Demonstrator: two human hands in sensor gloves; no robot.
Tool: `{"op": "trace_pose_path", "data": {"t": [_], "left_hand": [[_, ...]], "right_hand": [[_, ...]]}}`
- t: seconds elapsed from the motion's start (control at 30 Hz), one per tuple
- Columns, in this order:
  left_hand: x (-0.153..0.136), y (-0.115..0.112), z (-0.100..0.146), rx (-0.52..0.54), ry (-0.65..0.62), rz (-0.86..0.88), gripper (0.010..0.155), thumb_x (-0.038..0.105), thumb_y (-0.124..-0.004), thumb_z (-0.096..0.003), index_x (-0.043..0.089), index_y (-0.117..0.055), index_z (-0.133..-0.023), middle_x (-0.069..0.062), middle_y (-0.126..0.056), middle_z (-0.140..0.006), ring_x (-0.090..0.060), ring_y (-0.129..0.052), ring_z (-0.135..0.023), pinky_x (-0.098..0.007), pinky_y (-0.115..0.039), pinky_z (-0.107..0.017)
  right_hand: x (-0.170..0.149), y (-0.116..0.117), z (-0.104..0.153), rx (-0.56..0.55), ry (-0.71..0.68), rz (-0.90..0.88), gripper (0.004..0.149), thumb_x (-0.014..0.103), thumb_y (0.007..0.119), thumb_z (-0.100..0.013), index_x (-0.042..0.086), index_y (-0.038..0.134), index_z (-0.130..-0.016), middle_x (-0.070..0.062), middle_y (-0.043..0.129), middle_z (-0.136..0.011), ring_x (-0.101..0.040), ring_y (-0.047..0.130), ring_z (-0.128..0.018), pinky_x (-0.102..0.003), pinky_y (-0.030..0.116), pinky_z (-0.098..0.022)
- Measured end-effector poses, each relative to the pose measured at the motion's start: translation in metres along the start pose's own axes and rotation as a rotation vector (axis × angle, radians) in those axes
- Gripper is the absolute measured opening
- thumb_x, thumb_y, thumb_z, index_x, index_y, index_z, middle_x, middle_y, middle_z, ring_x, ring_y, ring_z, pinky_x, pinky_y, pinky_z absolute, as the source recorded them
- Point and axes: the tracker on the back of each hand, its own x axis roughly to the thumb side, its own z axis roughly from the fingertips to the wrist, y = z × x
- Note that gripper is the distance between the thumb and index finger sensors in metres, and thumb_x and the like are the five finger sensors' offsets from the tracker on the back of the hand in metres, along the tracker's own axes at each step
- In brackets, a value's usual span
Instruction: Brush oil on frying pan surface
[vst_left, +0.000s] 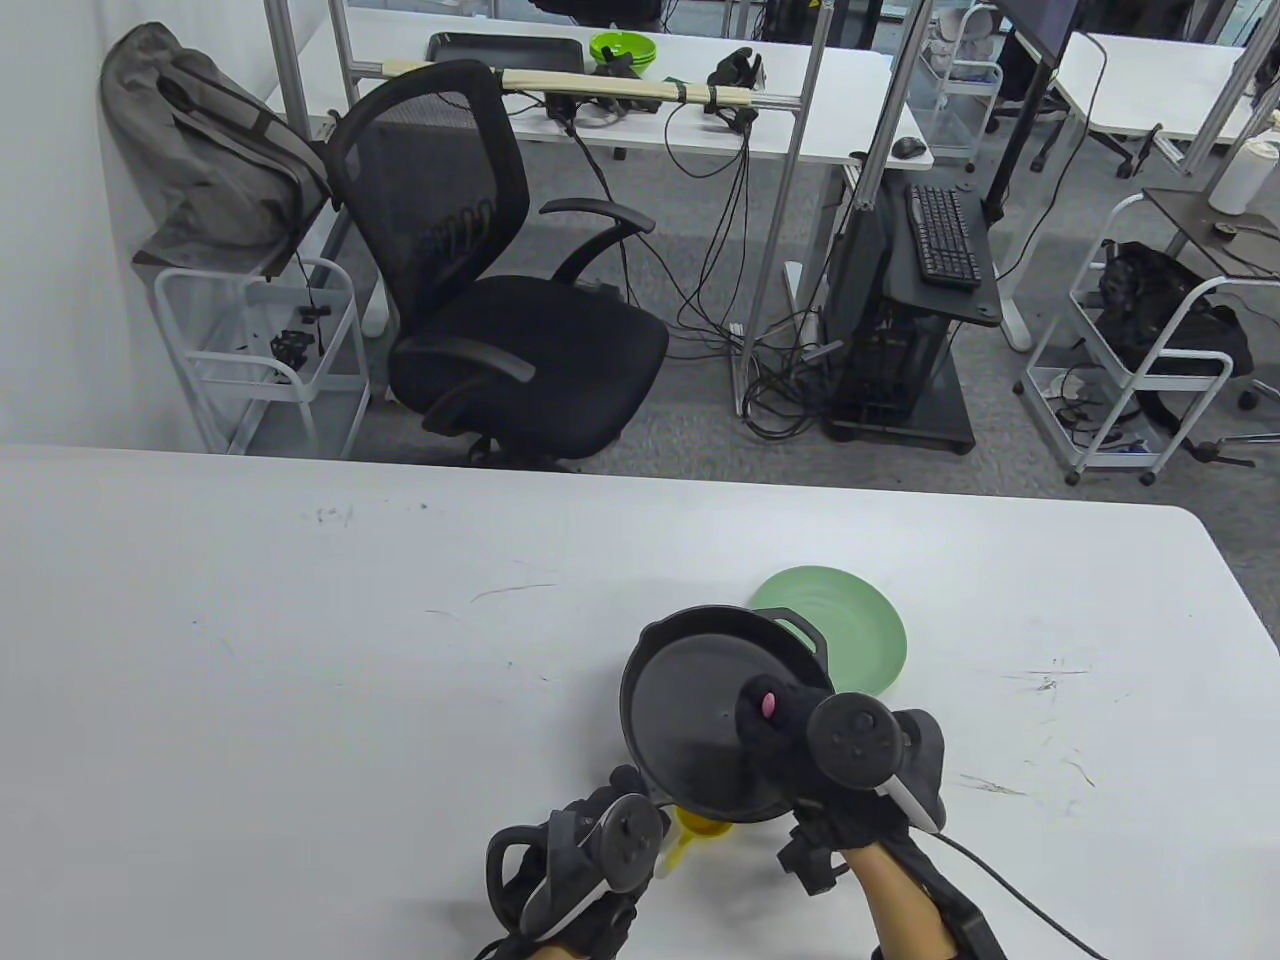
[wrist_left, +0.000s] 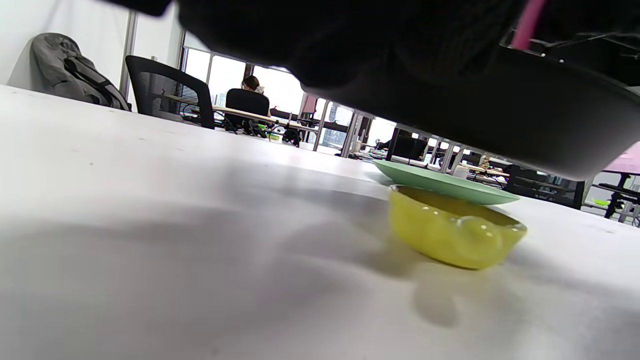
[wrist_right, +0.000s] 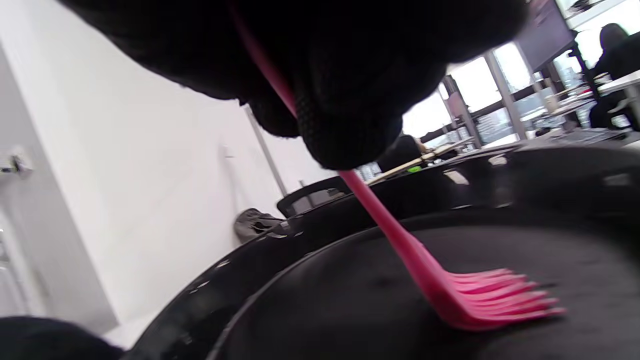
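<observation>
A black frying pan (vst_left: 700, 700) is held raised above the table near the front; its underside fills the top of the left wrist view (wrist_left: 500, 115). My left hand (vst_left: 590, 860) holds the pan by its near handle, which is hidden under the hand. My right hand (vst_left: 790, 730) grips a pink silicone brush (vst_left: 768, 704) over the pan. In the right wrist view the brush's bristles (wrist_right: 495, 300) lie bent on the pan's dark inner surface (wrist_right: 350, 310). A small yellow bowl of oil (wrist_left: 452, 232) sits on the table under the pan, partly showing in the table view (vst_left: 700, 832).
A pale green plate (vst_left: 860, 630) lies on the white table (vst_left: 300, 650) just behind the pan, and shows behind the yellow bowl in the left wrist view (wrist_left: 440, 182). Beyond the table's far edge stand an office chair (vst_left: 490, 270) and metal carts.
</observation>
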Motion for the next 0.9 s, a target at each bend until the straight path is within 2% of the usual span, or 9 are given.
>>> {"op": "trace_pose_path", "data": {"t": [0.13,0.27,0.43,0.53,0.67,0.77,0.9], "left_hand": [[0.000,0.000,0.000,-0.012,0.003,0.019,0.062,0.050,-0.079,-0.0539,0.006,-0.074,-0.098,0.002,-0.097,-0.051,-0.015,-0.096,-0.021,-0.035,-0.084,-0.015],[-0.001,-0.001,-0.001,-0.008,0.007,0.004,0.062,0.050,-0.080,-0.0538,0.006,-0.074,-0.098,0.001,-0.097,-0.051,-0.015,-0.096,-0.021,-0.035,-0.084,-0.015],[0.001,-0.001,-0.001,-0.010,0.000,0.014,0.063,0.050,-0.079,-0.0538,0.006,-0.074,-0.098,0.002,-0.097,-0.051,-0.015,-0.096,-0.021,-0.035,-0.084,-0.015],[0.001,-0.001,-0.002,-0.007,0.004,0.010,0.062,0.050,-0.079,-0.0538,0.006,-0.074,-0.098,0.002,-0.097,-0.051,-0.015,-0.096,-0.022,-0.035,-0.084,-0.016],[0.000,0.000,-0.002,0.000,0.009,0.001,0.063,0.050,-0.079,-0.0537,0.006,-0.074,-0.098,0.002,-0.097,-0.051,-0.015,-0.096,-0.022,-0.035,-0.084,-0.016],[-0.001,-0.001,-0.002,-0.004,0.017,0.004,0.063,0.050,-0.079,-0.0537,0.006,-0.074,-0.098,0.001,-0.097,-0.051,-0.015,-0.096,-0.022,-0.035,-0.084,-0.016],[-0.004,0.001,-0.002,0.006,0.029,0.000,0.063,0.050,-0.079,-0.0537,0.006,-0.074,-0.098,0.002,-0.097,-0.051,-0.015,-0.096,-0.022,-0.035,-0.084,-0.016]], "right_hand": [[0.009,0.013,0.001,-0.044,-0.068,-0.102,0.037,0.043,0.073,-0.063,0.019,0.080,-0.089,-0.018,0.098,-0.066,-0.021,0.094,-0.041,-0.027,0.084,-0.025],[0.010,0.021,-0.001,0.017,-0.062,-0.182,0.039,0.043,0.072,-0.063,0.019,0.077,-0.093,-0.019,0.096,-0.072,-0.022,0.094,-0.046,-0.027,0.085,-0.028],[0.001,0.025,-0.004,0.107,-0.031,-0.436,0.042,0.043,0.071,-0.064,0.018,0.072,-0.097,-0.020,0.094,-0.079,-0.023,0.094,-0.051,-0.028,0.085,-0.031],[0.002,0.027,-0.003,0.064,-0.017,-0.536,0.043,0.043,0.072,-0.063,0.017,0.072,-0.098,-0.020,0.094,-0.081,-0.023,0.094,-0.052,-0.028,0.085,-0.031],[0.005,0.028,-0.003,0.062,-0.030,-0.521,0.045,0.042,0.072,-0.063,0.016,0.071,-0.099,-0.020,0.094,-0.082,-0.024,0.094,-0.052,-0.029,0.085,-0.031],[0.004,0.022,-0.003,0.028,-0.011,-0.462,0.044,0.040,0.074,-0.062,0.012,0.074,-0.097,-0.023,0.095,-0.077,-0.026,0.095,-0.048,-0.031,0.085,-0.029],[-0.004,0.011,-0.003,0.023,0.052,-0.284,0.042,0.040,0.074,-0.063,0.012,0.076,-0.094,-0.022,0.097,-0.073,-0.025,0.095,-0.046,-0.030,0.085,-0.027]]}}
